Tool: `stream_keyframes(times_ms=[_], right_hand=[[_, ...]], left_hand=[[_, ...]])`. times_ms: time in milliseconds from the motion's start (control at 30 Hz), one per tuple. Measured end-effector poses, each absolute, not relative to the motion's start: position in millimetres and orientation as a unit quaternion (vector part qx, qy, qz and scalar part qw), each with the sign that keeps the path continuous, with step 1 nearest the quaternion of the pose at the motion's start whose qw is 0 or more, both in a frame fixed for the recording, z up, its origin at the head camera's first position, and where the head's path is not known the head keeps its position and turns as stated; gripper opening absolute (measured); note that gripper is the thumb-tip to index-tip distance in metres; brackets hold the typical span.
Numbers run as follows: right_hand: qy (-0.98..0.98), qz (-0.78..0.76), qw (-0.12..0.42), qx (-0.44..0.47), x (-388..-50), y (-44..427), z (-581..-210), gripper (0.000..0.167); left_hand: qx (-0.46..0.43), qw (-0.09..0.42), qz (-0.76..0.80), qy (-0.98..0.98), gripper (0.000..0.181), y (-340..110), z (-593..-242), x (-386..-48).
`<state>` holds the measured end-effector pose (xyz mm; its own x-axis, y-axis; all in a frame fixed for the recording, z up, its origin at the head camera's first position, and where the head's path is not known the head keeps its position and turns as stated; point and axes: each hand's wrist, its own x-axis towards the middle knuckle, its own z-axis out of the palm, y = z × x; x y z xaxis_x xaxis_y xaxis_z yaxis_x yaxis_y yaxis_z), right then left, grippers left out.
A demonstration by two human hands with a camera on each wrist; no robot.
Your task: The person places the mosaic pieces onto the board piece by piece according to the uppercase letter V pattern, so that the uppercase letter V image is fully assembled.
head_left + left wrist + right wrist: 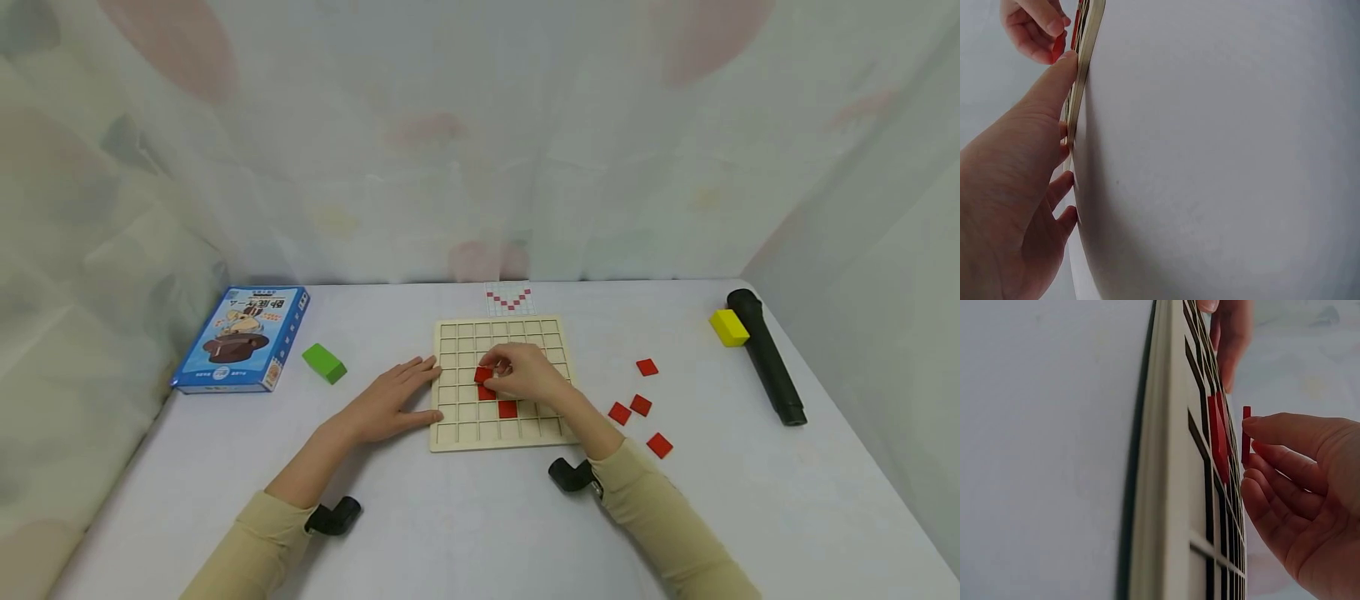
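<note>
A square wooden grid board lies on the white table. Two red tiles sit in its cells: one low near the middle, the other up and to the left. My right hand is over the board and pinches a third red tile between thumb and fingers. In the right wrist view this tile is held above the board's surface, apart from it. My left hand rests flat with spread fingers, its fingertips touching the board's left edge.
Several loose red tiles lie right of the board. A patterned card is behind it. At the left are a blue box and a green block. A yellow block touches a black cylinder at the far right.
</note>
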<state>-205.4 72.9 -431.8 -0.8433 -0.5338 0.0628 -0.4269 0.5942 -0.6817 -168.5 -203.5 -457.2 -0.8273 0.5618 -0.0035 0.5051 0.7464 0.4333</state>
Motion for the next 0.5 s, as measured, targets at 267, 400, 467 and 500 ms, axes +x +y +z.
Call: stream_keyframes(times_ms=[267,400,467,500], right_hand=[[0.897,-0.345,0.084,-0.264,-208,55,-432,0.020],[0.894,-0.352,0.079,-0.266,-209,50,-436,0.019],[0.891,-0.358,0.072,-0.271,-209,48,-437,0.019],[0.889,-0.360,0.069,-0.275,-209,48,-438,0.018]], left_hand=[[0.287,0.067,0.219,0.930,0.080,-203,-455,-167],[0.289,0.065,0.218,0.930,0.079,-203,-455,-167],[0.290,0.064,0.219,0.929,0.078,-203,-455,-167],[0.290,0.064,0.219,0.929,0.078,-203,-455,-167]])
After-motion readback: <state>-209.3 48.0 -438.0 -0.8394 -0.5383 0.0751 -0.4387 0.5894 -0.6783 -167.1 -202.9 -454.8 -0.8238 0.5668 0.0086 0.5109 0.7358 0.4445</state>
